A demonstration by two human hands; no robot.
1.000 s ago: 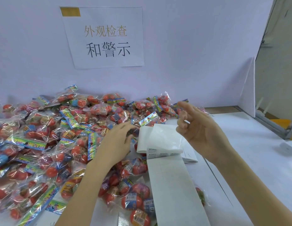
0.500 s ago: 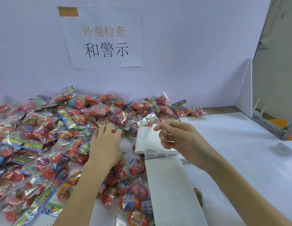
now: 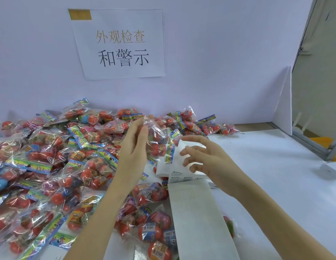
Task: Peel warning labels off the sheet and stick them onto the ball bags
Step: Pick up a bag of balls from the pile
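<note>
left hand is up off the pile, fingers wrapped round 1 clear ball bag with red balls inside. right hand hangs just beside it over the label sheet, fingers spread and loose, not gripping anything i can make out. the sheet runs down the white table, warning labels showing near its curled top end. big heap of bagged balls fills the left side.

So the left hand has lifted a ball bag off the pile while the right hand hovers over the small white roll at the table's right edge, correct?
Not quite. In the head view the right hand hovers over the label sheet, not the white roll. The left hand does hold up a ball bag.
</note>
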